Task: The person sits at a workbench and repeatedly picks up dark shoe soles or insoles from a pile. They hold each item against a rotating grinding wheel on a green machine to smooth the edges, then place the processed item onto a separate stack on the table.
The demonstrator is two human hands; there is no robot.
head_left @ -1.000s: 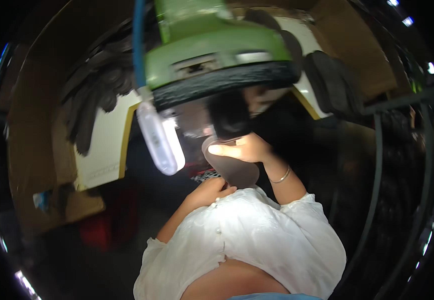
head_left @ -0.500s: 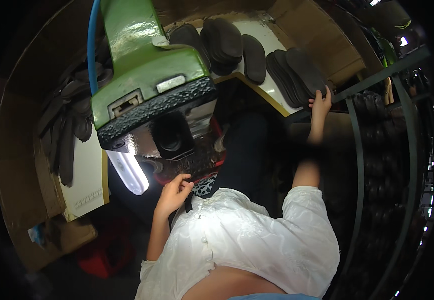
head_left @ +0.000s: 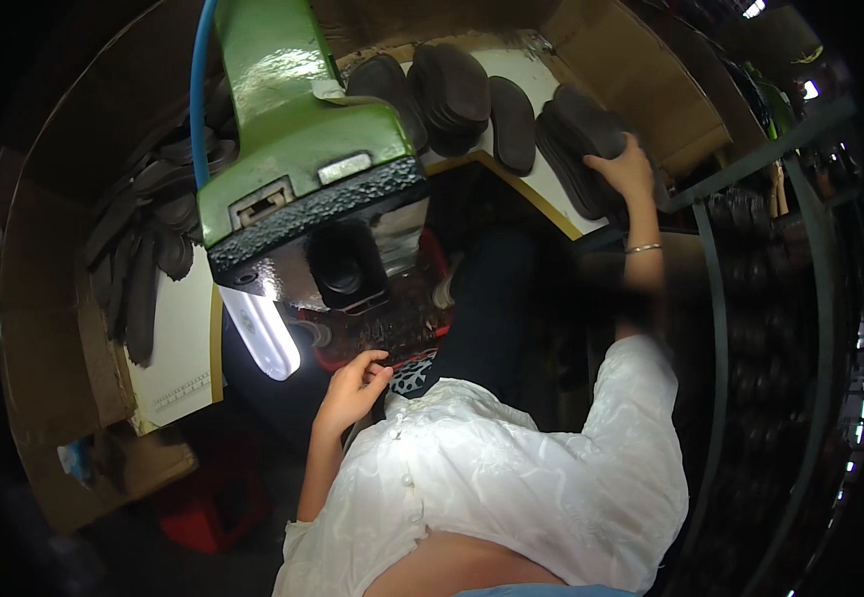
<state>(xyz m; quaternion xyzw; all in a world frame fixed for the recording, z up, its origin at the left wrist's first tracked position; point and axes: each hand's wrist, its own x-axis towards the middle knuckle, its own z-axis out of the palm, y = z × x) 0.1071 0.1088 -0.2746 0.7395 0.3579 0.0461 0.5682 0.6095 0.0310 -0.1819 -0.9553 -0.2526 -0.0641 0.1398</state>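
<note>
My right hand [head_left: 628, 171] reaches to the far right and is closed round the edge of a stack of dark grey shoe insoles [head_left: 573, 149], its thumb lying across the top. Part of the stack is hidden under the hand. My left hand [head_left: 352, 391] rests near my lap, fingers loosely bent and apart, with nothing visible in it. Just beyond it stands a green machine head [head_left: 307, 149] with a dark metal underside. More stacked insoles [head_left: 449, 95] and a separate insole pile [head_left: 512, 124] lie left of the held stack.
A white board [head_left: 178, 348] with a yellow edge curves round the machine, backed by cardboard walls [head_left: 49, 348]. Jumbled insoles [head_left: 143, 269] lie at left. A lit white lamp [head_left: 263, 333] hangs below the machine. A red stool [head_left: 213, 507] is lower left; a metal rack [head_left: 715, 328] stands right.
My right hand has moved farther out, from the near end of the right insole stack to its side, and now grips it. My left hand has hardly moved.
</note>
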